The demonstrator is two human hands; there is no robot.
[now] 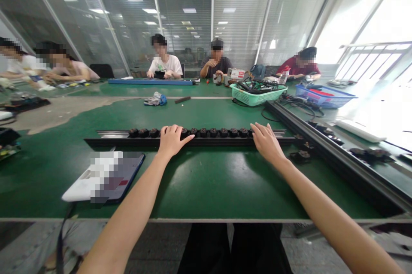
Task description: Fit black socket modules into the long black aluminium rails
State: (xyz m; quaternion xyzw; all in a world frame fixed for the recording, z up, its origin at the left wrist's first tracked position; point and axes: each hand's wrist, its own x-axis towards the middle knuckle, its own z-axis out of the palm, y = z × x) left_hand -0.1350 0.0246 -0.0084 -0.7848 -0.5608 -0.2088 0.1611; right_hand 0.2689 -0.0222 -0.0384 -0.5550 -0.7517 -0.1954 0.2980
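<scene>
A long black rail (222, 141) lies crosswise on the green table, with a row of small round black parts (203, 132) set along its channel. My left hand (172, 140) rests on the left half of this row, fingers over the far side and thumb stretched out to the right. Near the row's right end, my right hand (265, 140) touches the rail with its fingers extended. Neither hand visibly grips anything. The parts directly under my fingers are hidden. A few loose black parts (302, 154) lie just right of my right hand.
A second long rail (328, 153) runs away from me on the right. A phone (128, 179) and a white device (93, 177) lie at left. Farther back are a green basket (254, 97) of cables, a blue basket (325, 100), grey-blue gloves (156, 99) and several people.
</scene>
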